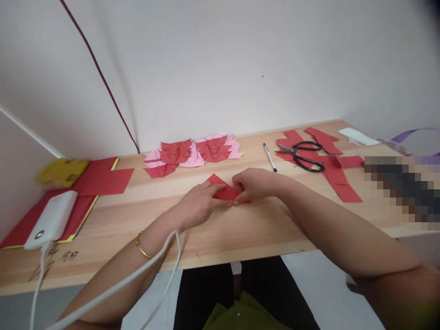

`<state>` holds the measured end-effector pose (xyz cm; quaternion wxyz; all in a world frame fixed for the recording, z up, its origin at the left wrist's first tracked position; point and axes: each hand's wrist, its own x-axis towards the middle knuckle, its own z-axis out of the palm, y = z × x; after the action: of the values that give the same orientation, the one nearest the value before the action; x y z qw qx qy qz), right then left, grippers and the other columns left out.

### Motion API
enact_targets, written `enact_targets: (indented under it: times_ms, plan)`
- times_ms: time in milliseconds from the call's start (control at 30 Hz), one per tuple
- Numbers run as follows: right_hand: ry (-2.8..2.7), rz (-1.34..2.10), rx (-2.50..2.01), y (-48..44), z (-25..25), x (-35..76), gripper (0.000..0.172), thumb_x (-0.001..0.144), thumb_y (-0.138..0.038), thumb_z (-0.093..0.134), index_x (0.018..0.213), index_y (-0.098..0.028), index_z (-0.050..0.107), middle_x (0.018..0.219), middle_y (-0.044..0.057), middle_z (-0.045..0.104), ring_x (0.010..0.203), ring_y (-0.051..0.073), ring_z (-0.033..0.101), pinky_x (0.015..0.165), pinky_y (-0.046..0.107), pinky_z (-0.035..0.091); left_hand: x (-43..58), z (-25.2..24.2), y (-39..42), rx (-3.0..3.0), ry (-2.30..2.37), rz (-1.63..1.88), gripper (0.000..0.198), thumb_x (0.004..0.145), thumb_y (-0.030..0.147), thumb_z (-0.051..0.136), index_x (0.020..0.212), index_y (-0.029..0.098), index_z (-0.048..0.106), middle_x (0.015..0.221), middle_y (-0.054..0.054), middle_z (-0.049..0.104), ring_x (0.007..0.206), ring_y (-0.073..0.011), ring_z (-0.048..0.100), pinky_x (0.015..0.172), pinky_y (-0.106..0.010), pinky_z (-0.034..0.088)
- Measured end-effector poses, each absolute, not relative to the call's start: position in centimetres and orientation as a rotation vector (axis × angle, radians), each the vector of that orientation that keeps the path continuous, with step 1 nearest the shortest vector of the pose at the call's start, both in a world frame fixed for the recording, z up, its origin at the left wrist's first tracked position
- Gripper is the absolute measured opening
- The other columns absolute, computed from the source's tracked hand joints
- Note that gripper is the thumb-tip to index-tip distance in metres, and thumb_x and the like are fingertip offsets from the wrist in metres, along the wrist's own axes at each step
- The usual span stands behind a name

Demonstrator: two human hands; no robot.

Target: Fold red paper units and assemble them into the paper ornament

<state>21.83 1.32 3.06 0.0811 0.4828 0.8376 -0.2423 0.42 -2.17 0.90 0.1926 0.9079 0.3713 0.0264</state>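
Note:
A small red paper (pixel 222 189), folded to a triangle with its point toward the wall, lies near the table's middle. My left hand (pixel 202 201) presses on its left part, thumb and forefinger spread over it, with nothing gripped. At the paper's right side my right hand (pixel 252 185) has its fingers curled, thumb and fingertips pinching the lower edge. The fingertips of both hands nearly meet there. Behind my hands, folded red and pink paper pieces (pixel 177 152) stand in rows by the wall.
Black-handled scissors (pixel 294 152) rest on red paper scraps (pixel 343 185) at the right, beside a pen (pixel 270 157). At the left are a white power bank (pixel 53 217) with a cable (pixel 118 288), red sheets (pixel 106 181) and a yellow packet (pixel 63 173).

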Motion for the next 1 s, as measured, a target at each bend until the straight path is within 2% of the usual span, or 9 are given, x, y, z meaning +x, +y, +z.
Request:
enact_targets:
  times_ms: [167, 367, 633, 767, 1000]
  plan:
    - [2.495, -0.763, 1.421, 1.72, 2.58, 21.93, 0.036, 0.060, -0.053, 0.067, 0.072, -0.021, 0.054, 0.075, 0.001, 0.061, 0.066, 0.016, 0.052, 0.055, 0.026, 0.030, 0.39, 1.19, -2.19, 2.581, 1.033, 0.031, 0.044, 0.088, 0.031, 0.043, 0.131, 0.032, 0.049, 0.131, -0.004, 0.048, 0.115, -0.0252, 0.044, 0.097, -0.038, 0.034]
    - [2.508, -0.867, 1.328, 1.91, 3.15, 22.49, 0.029, 0.061, -0.042, 0.069, 0.072, -0.021, 0.052, 0.075, -0.001, 0.060, 0.066, 0.014, 0.051, 0.054, 0.024, 0.030, 0.39, 1.34, -2.20, 2.624, 0.999, 0.038, 0.040, 0.090, 0.038, 0.039, 0.127, 0.033, 0.053, 0.135, -0.004, 0.045, 0.118, -0.0256, 0.043, 0.098, -0.039, 0.034]
    - [2.520, -0.677, 1.441, 1.71, 2.48, 21.74, 0.043, 0.059, -0.061, 0.065, 0.068, -0.021, 0.053, 0.068, 0.001, 0.059, 0.062, 0.016, 0.050, 0.053, 0.026, 0.029, 0.56, 1.66, -2.33, 2.678, 0.939, 0.063, 0.036, 0.090, 0.035, 0.040, 0.123, 0.040, 0.055, 0.135, 0.000, 0.045, 0.117, -0.0258, 0.044, 0.097, -0.039, 0.032]
    - [2.508, -0.722, 1.437, 1.73, 2.55, 21.83, 0.042, 0.059, -0.060, 0.066, 0.070, -0.021, 0.054, 0.071, 0.000, 0.060, 0.064, 0.016, 0.052, 0.053, 0.025, 0.029, 0.62, 1.78, -2.35, 2.613, 0.971, 0.074, 0.036, 0.090, 0.037, 0.041, 0.122, 0.036, 0.057, 0.130, -0.001, 0.049, 0.114, -0.0251, 0.046, 0.096, -0.037, 0.034]
    - [2.523, -0.821, 1.350, 2.03, 2.87, 22.32, 0.040, 0.057, -0.055, 0.070, 0.071, -0.021, 0.055, 0.072, 0.000, 0.061, 0.065, 0.015, 0.051, 0.053, 0.024, 0.030, 0.51, 1.62, -2.27, 2.477, 1.074, 0.097, 0.046, 0.086, 0.044, 0.044, 0.129, 0.028, 0.051, 0.122, -0.006, 0.054, 0.108, -0.0241, 0.050, 0.093, -0.036, 0.037]
